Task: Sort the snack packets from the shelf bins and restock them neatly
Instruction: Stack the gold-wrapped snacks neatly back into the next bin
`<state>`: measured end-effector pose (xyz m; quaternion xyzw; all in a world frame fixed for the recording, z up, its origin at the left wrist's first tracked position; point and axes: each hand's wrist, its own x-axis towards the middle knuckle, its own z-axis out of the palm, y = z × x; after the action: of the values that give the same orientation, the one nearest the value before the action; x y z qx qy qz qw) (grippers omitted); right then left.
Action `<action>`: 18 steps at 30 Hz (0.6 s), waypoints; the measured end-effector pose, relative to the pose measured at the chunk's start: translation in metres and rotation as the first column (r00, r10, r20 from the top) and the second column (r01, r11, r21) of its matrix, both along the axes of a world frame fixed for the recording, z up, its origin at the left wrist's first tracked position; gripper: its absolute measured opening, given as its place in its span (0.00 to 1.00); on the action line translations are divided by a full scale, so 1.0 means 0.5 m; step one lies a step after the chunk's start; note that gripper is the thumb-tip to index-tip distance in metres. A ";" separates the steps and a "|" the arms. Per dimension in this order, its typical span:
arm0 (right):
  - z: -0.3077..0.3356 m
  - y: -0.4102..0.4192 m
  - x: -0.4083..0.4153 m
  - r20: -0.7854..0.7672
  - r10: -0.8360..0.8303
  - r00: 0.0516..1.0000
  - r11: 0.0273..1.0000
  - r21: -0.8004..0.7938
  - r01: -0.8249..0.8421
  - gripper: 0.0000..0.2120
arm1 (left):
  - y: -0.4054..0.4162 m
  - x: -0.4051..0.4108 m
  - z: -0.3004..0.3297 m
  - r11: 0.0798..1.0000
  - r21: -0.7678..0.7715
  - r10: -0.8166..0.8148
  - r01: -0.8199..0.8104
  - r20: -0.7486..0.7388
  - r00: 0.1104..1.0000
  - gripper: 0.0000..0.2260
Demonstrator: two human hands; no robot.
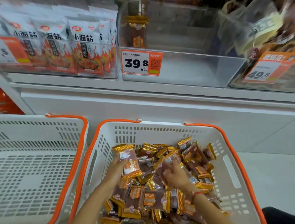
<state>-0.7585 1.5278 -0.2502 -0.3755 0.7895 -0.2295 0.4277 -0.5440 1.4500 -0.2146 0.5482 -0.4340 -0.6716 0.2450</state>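
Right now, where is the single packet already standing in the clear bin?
In the head view, the lone packet stands upright at the left end of the clear middle bin, just above the 39.8 price tag.

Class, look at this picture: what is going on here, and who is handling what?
A person is sorting gold-edged snack packets heaped in the right basket. The left hand holds one packet upright above the pile, while the right hand reaches into the heap; its grip is blurred. The left basket holds nothing visible. On the shelf above, the clear bin with the 39.8 price tag holds one matching packet standing at its left side.
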 end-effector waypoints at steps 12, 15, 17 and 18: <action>0.102 -0.010 0.127 0.308 -0.022 0.951 0.867 -0.467 0.172 0.08 | 0.048 -0.050 0.000 0.992 0.063 -0.104 0.111 -0.101 0.989 0.44; 0.102 -0.021 0.132 0.052 0.111 0.992 0.875 -0.478 -0.073 0.07 | 0.046 -0.047 -0.002 0.998 0.005 -0.069 0.069 -0.092 0.993 0.39; 0.106 -0.027 0.128 0.093 0.239 0.967 0.883 -0.435 -0.177 0.06 | 0.041 -0.036 -0.011 0.998 -0.022 -0.052 0.051 -0.083 0.995 0.35; 0.104 -0.030 0.120 0.144 0.271 0.952 0.894 -0.403 -0.194 0.08 | 0.036 -0.030 -0.015 0.999 -0.035 -0.039 0.036 -0.082 0.996 0.33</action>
<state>-0.6984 1.5129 -0.1983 -0.5197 0.6323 -0.3622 0.4460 -0.5591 1.4680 -0.2221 0.5075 -0.4448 -0.6909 0.2594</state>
